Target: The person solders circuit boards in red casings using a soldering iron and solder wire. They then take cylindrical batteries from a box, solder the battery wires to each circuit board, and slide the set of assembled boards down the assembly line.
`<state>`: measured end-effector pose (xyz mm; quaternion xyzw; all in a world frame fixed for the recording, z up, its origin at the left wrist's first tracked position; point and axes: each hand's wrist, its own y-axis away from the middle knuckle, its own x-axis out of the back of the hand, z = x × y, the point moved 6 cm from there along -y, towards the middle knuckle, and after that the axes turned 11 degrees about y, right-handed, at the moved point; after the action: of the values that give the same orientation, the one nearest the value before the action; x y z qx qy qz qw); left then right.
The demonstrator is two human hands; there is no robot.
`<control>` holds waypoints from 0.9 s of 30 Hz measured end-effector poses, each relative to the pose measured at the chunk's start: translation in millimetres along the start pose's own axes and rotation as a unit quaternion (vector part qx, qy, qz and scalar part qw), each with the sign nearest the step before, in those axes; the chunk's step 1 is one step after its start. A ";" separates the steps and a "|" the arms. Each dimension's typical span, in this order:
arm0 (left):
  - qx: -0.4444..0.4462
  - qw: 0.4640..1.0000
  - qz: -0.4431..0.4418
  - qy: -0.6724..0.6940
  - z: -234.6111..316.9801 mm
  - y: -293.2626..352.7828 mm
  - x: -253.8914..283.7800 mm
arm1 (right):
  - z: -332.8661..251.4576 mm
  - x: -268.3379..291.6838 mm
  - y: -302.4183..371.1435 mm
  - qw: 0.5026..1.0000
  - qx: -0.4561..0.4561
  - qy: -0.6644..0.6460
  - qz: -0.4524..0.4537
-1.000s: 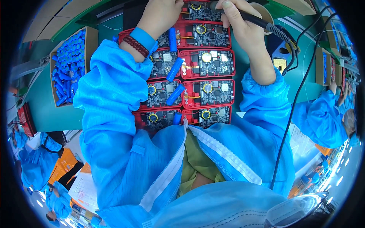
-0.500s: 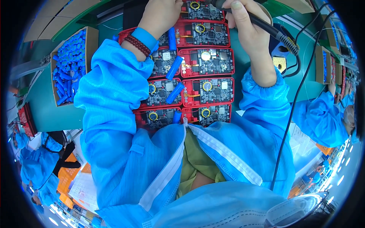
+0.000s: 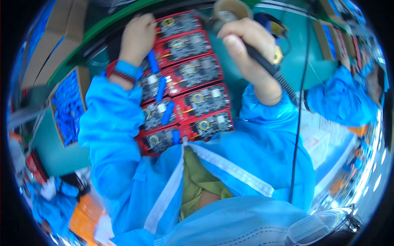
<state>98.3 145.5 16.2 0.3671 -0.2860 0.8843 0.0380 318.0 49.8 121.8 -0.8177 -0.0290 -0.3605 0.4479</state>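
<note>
My right hand (image 3: 250, 43) is wrapped round the black handle of a soldering iron (image 3: 262, 61). The front end of the iron is blurred and lies beside a round tan cup (image 3: 234, 9) at the far edge. My left hand (image 3: 137, 39), with a blue wristband, is at the far left end of the red cases, its fingers curled; whatever they pinch is hidden. Two columns of open red cases (image 3: 172, 89) run down the bench, with dark circuit boards (image 3: 200, 69) inside. Several blue cylindrical cells (image 3: 161, 89) lie along the middle between the columns.
A cardboard box of blue cells (image 3: 67, 107) stands at the left. Behind the iron is a soldering stand (image 3: 273, 26) with a yellow pad. A black cable (image 3: 301, 94) hangs down on the right. Another person's blue sleeve (image 3: 342, 96) shows at the far right.
The whole view has turned and shifted, so the cases now slant and sit further left. The iron's front end now shows beside the tan cup. My right hand keeps hold of the iron.
</note>
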 end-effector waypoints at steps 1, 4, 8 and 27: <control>0.007 1.000 -0.011 0.004 1.5 1.0 2.1 | -2.8 10.9 9.0 1.000 -0.004 0.002 0.006; -0.006 1.000 -0.018 0.017 7.2 -1.0 6.4 | -8.3 42.6 40.5 0.998 -0.015 0.053 -0.005; 0.005 0.999 -0.040 -0.015 8.3 -0.9 9.4 | -18.9 97.6 83.2 0.989 -0.082 0.124 0.005; 0.242 0.969 -0.042 0.035 113.9 217.1 180.5 | -114.7 224.8 99.1 0.949 -0.035 0.280 0.139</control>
<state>-21.8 -122.0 98.1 0.3460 -0.0466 0.9371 -0.0046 456.1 -157.7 228.5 -0.6948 0.2245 -0.5098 0.4549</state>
